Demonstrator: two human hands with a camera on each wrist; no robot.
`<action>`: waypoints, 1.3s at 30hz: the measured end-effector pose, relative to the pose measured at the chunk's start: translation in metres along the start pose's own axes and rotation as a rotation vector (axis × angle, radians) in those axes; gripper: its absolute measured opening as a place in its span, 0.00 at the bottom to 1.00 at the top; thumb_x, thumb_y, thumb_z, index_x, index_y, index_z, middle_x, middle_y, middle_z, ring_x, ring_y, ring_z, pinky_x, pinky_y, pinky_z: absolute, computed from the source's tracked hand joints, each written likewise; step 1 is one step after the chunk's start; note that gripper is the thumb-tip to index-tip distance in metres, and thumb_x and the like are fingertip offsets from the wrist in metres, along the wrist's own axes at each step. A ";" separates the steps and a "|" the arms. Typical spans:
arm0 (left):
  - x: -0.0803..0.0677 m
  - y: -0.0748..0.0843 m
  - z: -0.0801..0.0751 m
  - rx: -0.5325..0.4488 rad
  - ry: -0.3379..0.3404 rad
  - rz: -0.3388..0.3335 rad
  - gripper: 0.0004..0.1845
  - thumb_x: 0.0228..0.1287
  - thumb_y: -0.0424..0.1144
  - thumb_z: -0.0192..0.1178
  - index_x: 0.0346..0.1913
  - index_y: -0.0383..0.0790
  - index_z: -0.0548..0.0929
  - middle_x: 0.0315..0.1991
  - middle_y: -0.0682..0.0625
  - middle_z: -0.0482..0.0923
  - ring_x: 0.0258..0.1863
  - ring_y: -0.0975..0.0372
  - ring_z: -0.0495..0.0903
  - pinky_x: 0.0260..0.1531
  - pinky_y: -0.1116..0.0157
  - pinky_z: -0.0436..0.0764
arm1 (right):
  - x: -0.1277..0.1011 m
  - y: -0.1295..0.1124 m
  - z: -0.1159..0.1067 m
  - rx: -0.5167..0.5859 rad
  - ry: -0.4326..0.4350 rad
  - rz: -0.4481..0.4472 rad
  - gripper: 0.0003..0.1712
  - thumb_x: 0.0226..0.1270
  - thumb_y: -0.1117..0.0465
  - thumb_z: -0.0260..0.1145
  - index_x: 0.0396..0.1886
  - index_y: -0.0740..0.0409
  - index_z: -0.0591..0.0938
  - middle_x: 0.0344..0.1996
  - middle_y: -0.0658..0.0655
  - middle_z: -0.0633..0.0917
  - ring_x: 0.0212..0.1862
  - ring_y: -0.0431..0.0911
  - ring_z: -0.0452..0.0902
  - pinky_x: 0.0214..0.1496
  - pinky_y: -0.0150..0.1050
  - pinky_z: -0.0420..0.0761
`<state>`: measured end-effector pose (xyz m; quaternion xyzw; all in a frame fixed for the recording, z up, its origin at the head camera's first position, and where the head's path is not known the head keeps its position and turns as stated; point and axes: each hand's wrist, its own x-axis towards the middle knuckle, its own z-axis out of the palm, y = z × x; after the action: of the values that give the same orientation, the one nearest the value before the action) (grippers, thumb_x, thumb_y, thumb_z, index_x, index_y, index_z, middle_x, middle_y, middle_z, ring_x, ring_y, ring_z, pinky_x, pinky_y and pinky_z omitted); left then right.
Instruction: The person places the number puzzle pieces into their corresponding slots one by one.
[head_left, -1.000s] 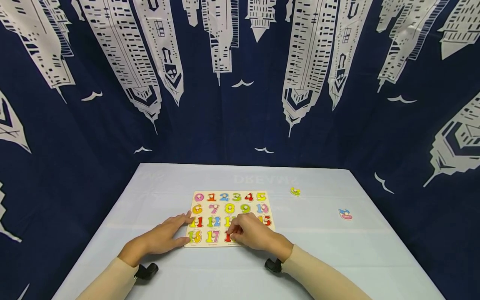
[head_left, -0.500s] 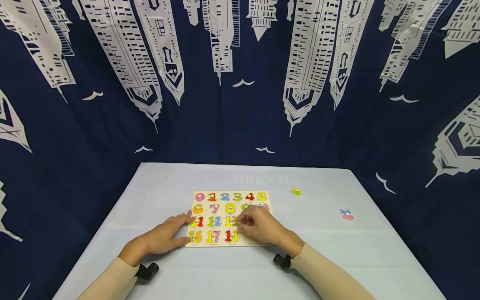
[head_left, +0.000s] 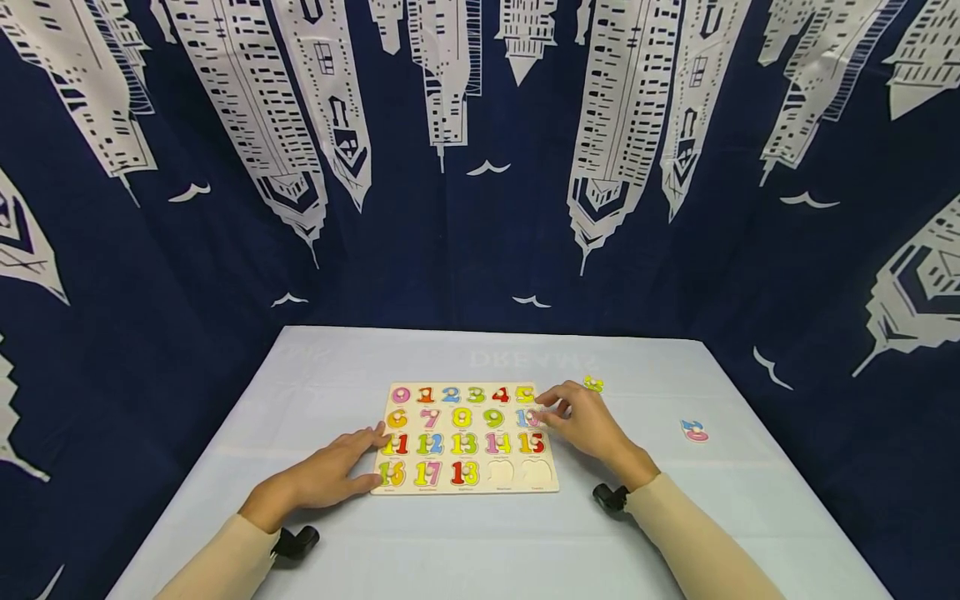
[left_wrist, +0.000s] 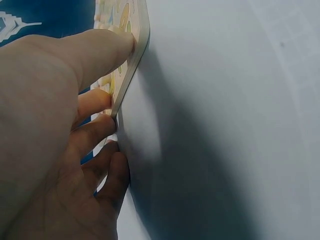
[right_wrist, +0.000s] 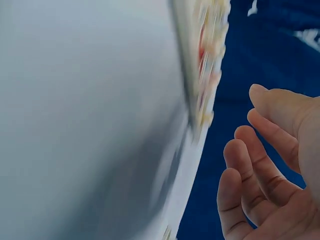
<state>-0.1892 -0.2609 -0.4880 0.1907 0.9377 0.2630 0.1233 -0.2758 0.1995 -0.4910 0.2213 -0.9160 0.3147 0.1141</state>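
Observation:
A wooden number puzzle board [head_left: 465, 487] lies on the pale table, most slots filled with coloured numbers; two slots [head_left: 517, 473] in its bottom right are bare. My left hand [head_left: 330, 471] rests flat with straight fingers against the board's left edge [left_wrist: 131, 75]. My right hand [head_left: 581, 421] hovers over the board's upper right corner, fingers loose and spread, holding nothing [right_wrist: 265, 165]. A yellow-green number piece [head_left: 593, 384] lies just beyond its fingertips. A pink and blue piece [head_left: 693, 431] lies further right.
The table [head_left: 450, 550] is covered in a light cloth, ending at edges left, right and far. A dark blue curtain with white skyscraper prints [head_left: 480, 167] hangs behind and on both sides.
My right hand left the board's bottom row and moved up and right toward the yellow-green piece. The 18 piece now sits in its slot. My left hand stayed put.

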 end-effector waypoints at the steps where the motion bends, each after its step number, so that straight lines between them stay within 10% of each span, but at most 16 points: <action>1: 0.000 0.000 0.000 0.000 0.001 -0.001 0.39 0.81 0.52 0.74 0.87 0.43 0.76 0.96 0.39 0.59 0.94 0.34 0.60 0.91 0.28 0.61 | 0.001 0.006 -0.004 -0.017 0.013 0.016 0.13 0.73 0.62 0.86 0.54 0.57 0.97 0.47 0.55 0.95 0.41 0.41 0.86 0.45 0.35 0.83; 17: 0.002 0.000 0.000 -0.007 0.000 0.002 0.36 0.81 0.51 0.75 0.85 0.46 0.76 0.95 0.38 0.60 0.93 0.34 0.62 0.90 0.28 0.63 | 0.011 0.076 -0.038 -0.084 0.083 0.223 0.21 0.77 0.60 0.83 0.64 0.65 0.93 0.55 0.70 0.90 0.46 0.53 0.89 0.49 0.42 0.85; 39: 0.002 0.000 0.000 -0.012 0.002 0.004 0.37 0.81 0.52 0.75 0.85 0.46 0.76 0.95 0.38 0.60 0.93 0.34 0.62 0.90 0.27 0.63 | 0.020 0.092 -0.037 -0.046 0.015 0.322 0.17 0.80 0.59 0.80 0.59 0.66 0.93 0.51 0.66 0.95 0.58 0.63 0.89 0.70 0.64 0.86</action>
<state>-0.1909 -0.2598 -0.4882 0.1916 0.9359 0.2688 0.1230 -0.3348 0.2810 -0.5033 0.0666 -0.9457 0.3094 0.0740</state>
